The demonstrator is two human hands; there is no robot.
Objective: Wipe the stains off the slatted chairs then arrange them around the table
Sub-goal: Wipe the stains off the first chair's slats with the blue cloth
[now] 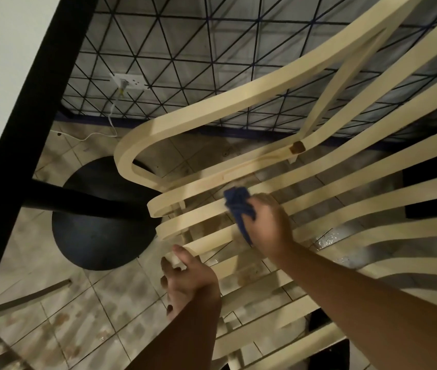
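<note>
The cream slatted chair leans tilted over the tiled floor, just beside the black round-based table. The left hand grips a slat end. The right hand clutches a crumpled blue cloth, pressing it on the seat slats.

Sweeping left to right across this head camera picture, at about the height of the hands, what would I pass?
Black table edge → round black table base → left hand gripping the slatted chair → blue cloth → right hand holding it.
</note>
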